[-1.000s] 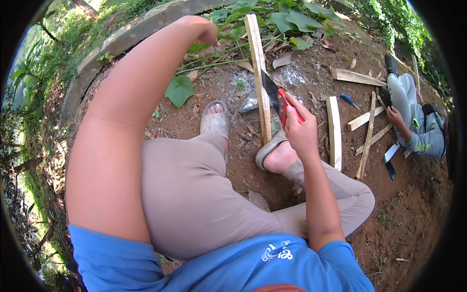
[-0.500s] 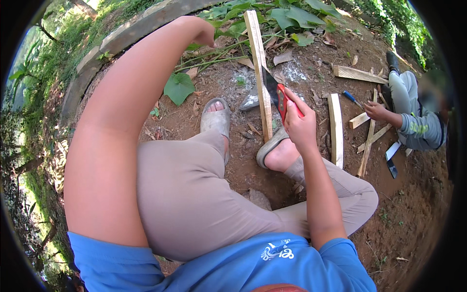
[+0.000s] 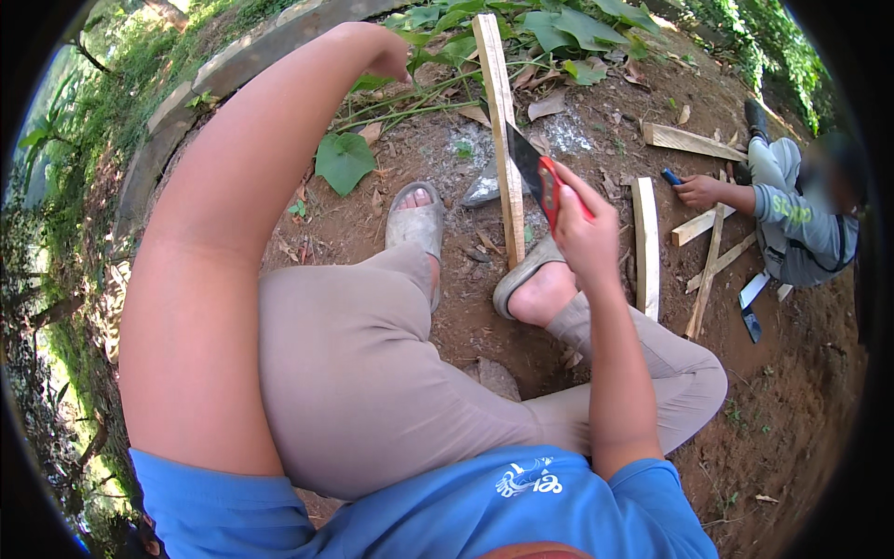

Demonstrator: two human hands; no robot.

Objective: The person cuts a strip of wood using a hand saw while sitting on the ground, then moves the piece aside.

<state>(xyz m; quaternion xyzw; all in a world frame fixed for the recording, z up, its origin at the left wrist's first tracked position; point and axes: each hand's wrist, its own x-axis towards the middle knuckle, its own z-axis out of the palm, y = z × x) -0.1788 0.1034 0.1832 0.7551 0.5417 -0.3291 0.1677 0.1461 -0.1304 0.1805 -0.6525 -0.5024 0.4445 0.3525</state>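
Gripping a red-handled saw, the right hand wraps its fingers around the handle while the dark blade meets the right side of a long strip of wood, whose near end stands just beside the right sandal. The left hand is partly hidden at the far end of its arm, near a green leaf and left of the strip; whether its fingers are spread or curled cannot be told. Sawing well here would likely call for a firm brace on the strip, long even strokes and light pressure, with foot and fingers clear of the teeth. At right, a co-worker's hand holds a blue-handled tool near scattered timber
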